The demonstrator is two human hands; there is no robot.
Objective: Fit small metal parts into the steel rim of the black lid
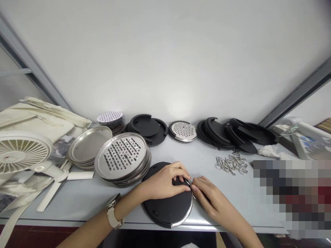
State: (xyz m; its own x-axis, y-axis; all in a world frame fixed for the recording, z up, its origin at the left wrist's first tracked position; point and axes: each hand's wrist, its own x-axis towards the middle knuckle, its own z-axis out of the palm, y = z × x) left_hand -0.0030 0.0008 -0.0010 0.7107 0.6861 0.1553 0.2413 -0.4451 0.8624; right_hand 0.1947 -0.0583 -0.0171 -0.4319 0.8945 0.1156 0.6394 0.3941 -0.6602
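pinches a small silver metal clip (188, 182) between thumb and fingertips of the left grip (165, 181), at the edge of a flat, round black disc with a shiny silver metal rim (169, 209), lying partly beneath the left grip on a pale grey table (247, 193). has the fingertips of the right grip (210, 195) gathered against the same edge; cannot tell whether pinching clip or rim there. shows a loose heap of thin silver metal clips (231, 164) beyond the right grip. has a stack of round, slotted silver metal plates (124, 156) left of and beyond the left grip, just beside a stack of shallow, round silver metal trays (88, 144). farther beyond the right grip, shows overlapping round black pieces with raised curved rims (219, 130).
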